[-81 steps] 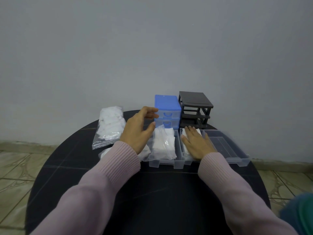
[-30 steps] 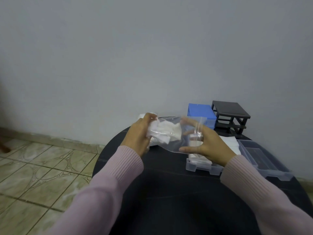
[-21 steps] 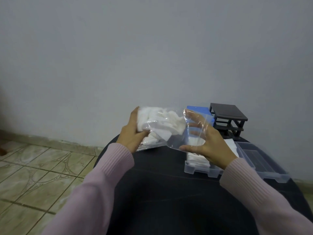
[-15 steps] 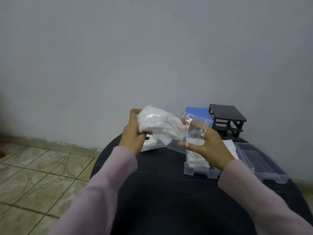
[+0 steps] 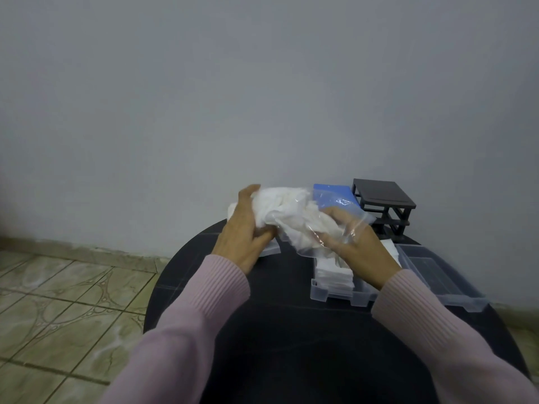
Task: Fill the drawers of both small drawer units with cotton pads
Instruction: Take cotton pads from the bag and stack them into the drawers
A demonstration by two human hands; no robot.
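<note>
Above the round black table (image 5: pixel 291 339) I hold a clear plastic bag of white cotton pads (image 5: pixel 294 220) with both hands. My left hand (image 5: pixel 245 237) grips its left end, fingers curled round the wad of pads. My right hand (image 5: pixel 353 246) grips the bag's right, open end, with the film draped over the fingers. Behind them stand the blue drawer unit (image 5: pixel 332 195) and the black drawer frame (image 5: pixel 382 208) with no drawers in it. A clear drawer (image 5: pixel 338 290) stacked with pads lies under my right wrist; another clear drawer (image 5: pixel 443 275), empty, lies to its right.
Another bag of pads (image 5: pixel 269 249) peeks out on the table behind my left hand. A grey wall rises close behind the table. Patterned tile floor (image 5: pixel 58 301) lies to the left, below the table's edge.
Both hands left the drawers, lifted the bag of pads off the table, and now work it in the air. The wad has shifted toward the bag's right end.
</note>
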